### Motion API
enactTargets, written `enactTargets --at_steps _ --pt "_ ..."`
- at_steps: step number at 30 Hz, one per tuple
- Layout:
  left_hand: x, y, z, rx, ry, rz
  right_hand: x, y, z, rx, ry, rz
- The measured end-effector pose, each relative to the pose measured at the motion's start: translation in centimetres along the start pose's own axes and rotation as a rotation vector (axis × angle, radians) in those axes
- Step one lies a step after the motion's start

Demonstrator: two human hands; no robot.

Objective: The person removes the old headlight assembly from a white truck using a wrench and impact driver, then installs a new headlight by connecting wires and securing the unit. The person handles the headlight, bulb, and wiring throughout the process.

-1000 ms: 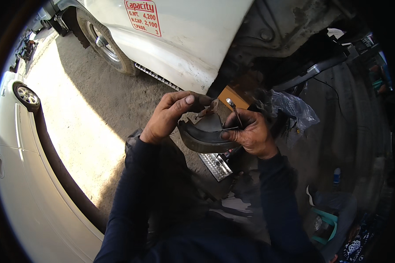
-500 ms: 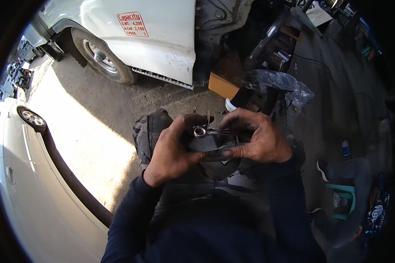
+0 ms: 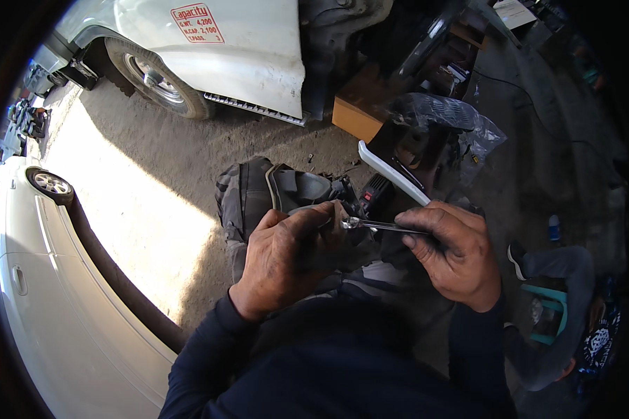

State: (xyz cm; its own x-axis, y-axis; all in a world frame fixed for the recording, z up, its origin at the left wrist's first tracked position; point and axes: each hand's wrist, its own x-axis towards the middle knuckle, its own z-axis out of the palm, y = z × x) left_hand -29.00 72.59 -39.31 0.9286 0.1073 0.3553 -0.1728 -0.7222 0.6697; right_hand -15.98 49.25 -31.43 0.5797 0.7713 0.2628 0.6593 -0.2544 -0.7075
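My right hand (image 3: 461, 251) pinches the shank of a slim metal wrench (image 3: 388, 225) between thumb and fingers. The wrench points left, and its ring end lies at the fingertips of my left hand (image 3: 283, 251). The left hand is closed, its fingers curled inward; what they grip is hidden behind them. Just beyond the left hand, over my camouflage-trousered leg, shows a smooth grey piece (image 3: 311, 187) with a pale curved edge strip beside it. A black tool-like item with a red mark (image 3: 374, 195) is beyond the wrench.
A white curved strip (image 3: 391, 171) lies ahead, near a cardboard box (image 3: 360, 115) and clear plastic wrapping (image 3: 486, 136). A white vehicle (image 3: 244, 63) stands ahead, a pale car (image 3: 84, 300) at left. To the right, a person (image 3: 559, 272) sits by a teal stool (image 3: 555, 307).
My right hand has moved right and drawn away from the left, holding the wrench by its shank. The dark piece formerly visible between both hands is no longer plain there.
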Motion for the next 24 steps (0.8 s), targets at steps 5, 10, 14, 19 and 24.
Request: enactTargets --at_steps 5,10,14,19,24 --pt "1.1 -1.8 1.8 0.043 0.020 0.097 0.2 -0.5 0.2 -0.344 0.008 -0.116" --pt "1.1 -2.8 3.7 -0.024 0.043 0.243 -1.5 -2.1 2.6 -0.734 -0.049 -0.063" --pt "0.7 -2.4 4.8 -0.031 0.029 0.213 -3.3 -3.3 5.0 -0.920 -0.026 0.024" --pt "0.1 -2.6 5.2 -0.024 -0.070 0.179 -4.3 -4.0 6.2 -0.964 -0.119 0.129" --pt "-0.6 -3.6 6.3 -0.042 -0.111 0.225 -5.5 -3.9 6.9 -0.969 -0.290 0.089"
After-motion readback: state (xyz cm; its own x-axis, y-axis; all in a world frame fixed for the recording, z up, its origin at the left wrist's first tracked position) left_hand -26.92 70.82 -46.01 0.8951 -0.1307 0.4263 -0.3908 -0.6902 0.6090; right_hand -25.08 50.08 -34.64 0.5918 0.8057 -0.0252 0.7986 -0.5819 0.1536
